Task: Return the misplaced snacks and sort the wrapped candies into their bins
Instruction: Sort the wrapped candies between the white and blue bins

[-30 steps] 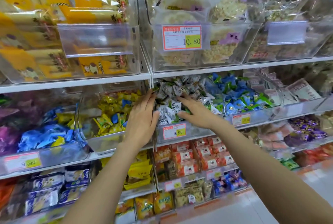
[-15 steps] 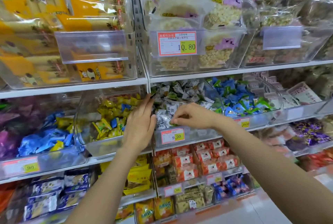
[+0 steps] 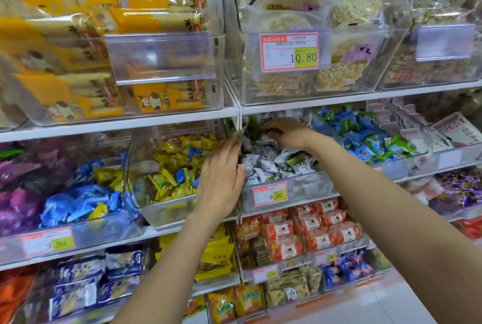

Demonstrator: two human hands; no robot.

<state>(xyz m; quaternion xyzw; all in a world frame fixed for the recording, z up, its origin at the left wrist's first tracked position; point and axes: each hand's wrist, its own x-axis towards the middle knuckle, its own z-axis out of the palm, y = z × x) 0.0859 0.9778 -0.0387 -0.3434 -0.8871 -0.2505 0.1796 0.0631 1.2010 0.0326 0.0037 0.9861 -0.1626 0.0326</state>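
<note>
White-and-green wrapped candies (image 3: 271, 162) fill a clear bin (image 3: 310, 188) on the middle shelf, above a 9.90 price tag (image 3: 270, 194). My right hand (image 3: 289, 133) reaches deep into the back of this bin, fingers curled down round candies in the pile. My left hand (image 3: 221, 180) lies flat with straight fingers against the bin's left edge, fingertips at the candies. Left of it is a bin of yellow candies (image 3: 177, 167) with a few blue ones mixed in. To the right lie blue-and-green candies (image 3: 365, 136).
The upper shelf (image 3: 117, 125) overhangs the bins and carries yellow snack packs (image 3: 161, 10) and rice cakes (image 3: 347, 10). Blue and purple candies (image 3: 78, 201) sit far left. Orange packets (image 3: 307, 232) and other bags fill the lower shelves. White floor (image 3: 378, 308) shows at the bottom right.
My right hand has moved from the front of the white-candy bin up to its back. My left hand stayed at the bin's left edge. The camera has come closer.
</note>
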